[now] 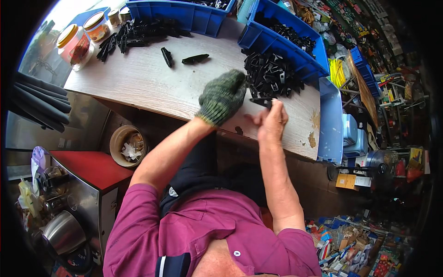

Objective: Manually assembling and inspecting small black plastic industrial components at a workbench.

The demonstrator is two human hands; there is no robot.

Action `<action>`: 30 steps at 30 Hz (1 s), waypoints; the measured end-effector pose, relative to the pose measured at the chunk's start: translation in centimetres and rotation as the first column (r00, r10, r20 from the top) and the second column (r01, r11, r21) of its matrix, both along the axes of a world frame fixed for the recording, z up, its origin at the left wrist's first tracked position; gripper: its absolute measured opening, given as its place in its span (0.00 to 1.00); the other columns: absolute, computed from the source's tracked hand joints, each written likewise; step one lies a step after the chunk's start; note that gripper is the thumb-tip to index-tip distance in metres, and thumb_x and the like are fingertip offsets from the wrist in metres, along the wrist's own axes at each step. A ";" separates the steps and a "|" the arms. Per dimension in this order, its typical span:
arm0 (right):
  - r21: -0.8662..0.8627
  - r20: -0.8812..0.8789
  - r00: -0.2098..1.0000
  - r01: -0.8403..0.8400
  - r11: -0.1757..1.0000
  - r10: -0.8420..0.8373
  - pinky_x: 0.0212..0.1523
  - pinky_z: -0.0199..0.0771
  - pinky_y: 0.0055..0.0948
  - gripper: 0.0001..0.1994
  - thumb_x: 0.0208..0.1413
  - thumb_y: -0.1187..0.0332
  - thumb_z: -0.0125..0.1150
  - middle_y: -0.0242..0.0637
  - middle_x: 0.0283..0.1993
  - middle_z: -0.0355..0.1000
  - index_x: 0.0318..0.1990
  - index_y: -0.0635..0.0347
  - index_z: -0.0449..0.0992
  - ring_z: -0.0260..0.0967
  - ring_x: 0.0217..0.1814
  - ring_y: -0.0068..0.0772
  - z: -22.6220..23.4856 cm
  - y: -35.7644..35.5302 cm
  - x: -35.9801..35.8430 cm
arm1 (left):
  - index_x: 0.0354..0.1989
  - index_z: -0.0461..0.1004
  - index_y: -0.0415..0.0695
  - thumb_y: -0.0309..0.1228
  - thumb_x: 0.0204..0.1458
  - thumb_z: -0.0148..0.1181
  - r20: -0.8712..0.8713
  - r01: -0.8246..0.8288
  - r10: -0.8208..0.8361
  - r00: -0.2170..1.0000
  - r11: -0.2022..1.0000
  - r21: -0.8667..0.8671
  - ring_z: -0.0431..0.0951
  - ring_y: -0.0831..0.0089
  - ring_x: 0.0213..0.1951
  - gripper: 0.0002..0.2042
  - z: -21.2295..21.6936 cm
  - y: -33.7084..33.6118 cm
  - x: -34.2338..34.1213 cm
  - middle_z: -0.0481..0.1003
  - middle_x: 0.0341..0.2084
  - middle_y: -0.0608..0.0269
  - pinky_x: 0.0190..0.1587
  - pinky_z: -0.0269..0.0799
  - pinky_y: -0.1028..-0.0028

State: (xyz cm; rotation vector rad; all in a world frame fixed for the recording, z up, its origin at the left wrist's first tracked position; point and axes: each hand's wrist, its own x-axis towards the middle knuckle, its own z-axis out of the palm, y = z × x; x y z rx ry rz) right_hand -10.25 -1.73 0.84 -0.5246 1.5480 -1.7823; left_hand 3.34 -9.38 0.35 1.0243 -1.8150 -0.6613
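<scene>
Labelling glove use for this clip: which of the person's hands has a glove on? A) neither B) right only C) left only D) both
C: the left hand wears a dark green knit glove, while the right hand is bare and pinches a small black plastic part beside the pile of black parts on the wooden table.

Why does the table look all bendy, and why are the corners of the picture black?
In the head view the fisheye lens curves the straight edges of the wooden table and leaves a black ring around the rim. Daylight is bright and even on the tabletop, but the shelves at the right edge are dim. The gloved left hand and bare right hand, which holds a black plastic part, look fairly sharp.
</scene>
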 end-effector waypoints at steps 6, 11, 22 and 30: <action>0.017 0.059 0.926 0.372 0.928 -0.373 0.30 0.82 0.60 0.21 0.58 0.56 0.56 0.33 0.10 0.48 0.19 0.54 0.56 0.54 0.10 0.33 3.0 0.0 -10.8 | 0.38 0.80 0.50 0.32 0.51 0.60 0.508 0.138 -0.045 0.860 0.980 -0.146 0.79 0.50 0.38 0.07 1.3 -3.6 -2.1 0.79 0.33 0.51 0.42 0.76 0.56; 0.078 -0.037 0.815 0.579 0.811 -0.578 0.34 0.83 0.60 0.25 0.57 0.57 0.59 0.34 0.14 0.52 0.55 0.66 0.67 0.60 0.17 0.34 4.2 2.0 -15.2 | 0.38 0.79 0.50 0.32 0.51 0.59 0.458 0.115 -0.030 0.888 0.981 -0.159 0.78 0.49 0.40 0.08 0.2 -3.7 -2.7 0.79 0.32 0.52 0.41 0.76 0.53; 0.070 -0.032 0.889 -0.454 0.888 0.457 0.14 0.65 0.28 0.18 0.61 0.52 0.64 0.25 0.11 0.57 0.39 0.60 0.77 0.52 0.10 0.20 1.0 0.5 -3.4 | 0.46 0.75 0.42 0.27 0.52 0.63 -0.003 0.254 -0.260 0.966 0.945 -0.206 0.80 0.50 0.35 0.13 0.2 2.0 -1.3 0.78 0.32 0.50 0.36 0.76 0.58; 0.075 -0.178 0.903 -0.384 0.920 0.391 0.14 0.46 0.19 0.09 0.62 0.62 0.62 0.22 0.14 0.60 0.40 0.59 0.78 0.47 0.11 0.13 -0.8 0.9 -3.1 | 0.52 0.73 0.41 0.33 0.54 0.63 -0.120 0.348 -0.328 0.937 0.912 0.216 0.81 0.60 0.35 0.18 0.4 3.5 0.2 0.79 0.35 0.51 0.36 0.78 0.62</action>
